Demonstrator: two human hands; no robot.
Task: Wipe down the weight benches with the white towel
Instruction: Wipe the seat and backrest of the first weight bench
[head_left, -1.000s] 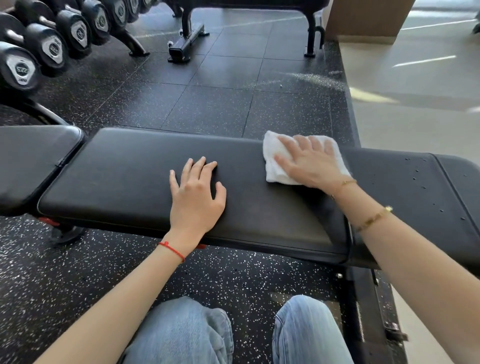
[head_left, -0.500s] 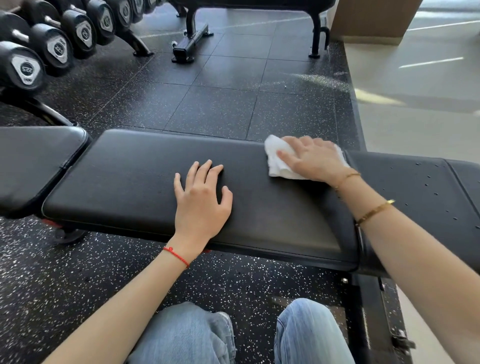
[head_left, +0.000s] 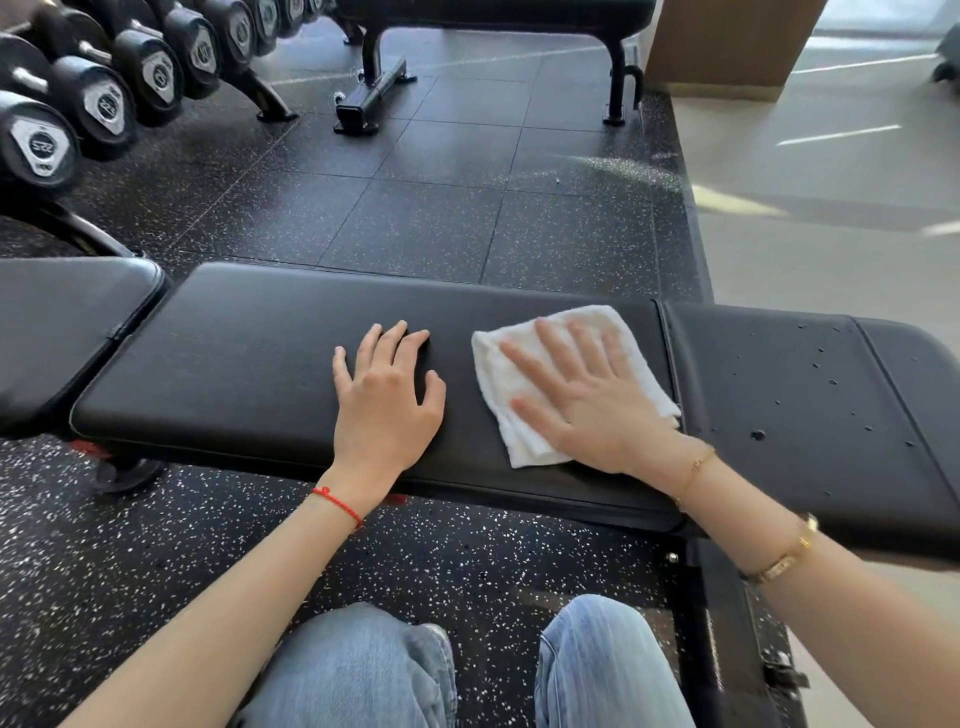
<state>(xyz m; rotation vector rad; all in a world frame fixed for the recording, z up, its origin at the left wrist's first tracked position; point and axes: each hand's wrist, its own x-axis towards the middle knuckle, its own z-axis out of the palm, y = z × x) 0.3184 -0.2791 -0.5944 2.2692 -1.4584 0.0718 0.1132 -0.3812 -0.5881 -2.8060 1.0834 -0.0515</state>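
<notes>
Right hand flat, fingers straight, pressing white towel onto counter; left hand open, resting just left. Long axis left-right; unwiped stretch leftward.

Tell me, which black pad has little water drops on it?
The pad on the right, beside the white towel. It is speckled with droplets; the long middle pad and the left pad show none.

You can read "522" on the nearest dumbbell's end plate; the other plates are illegible.
</notes>
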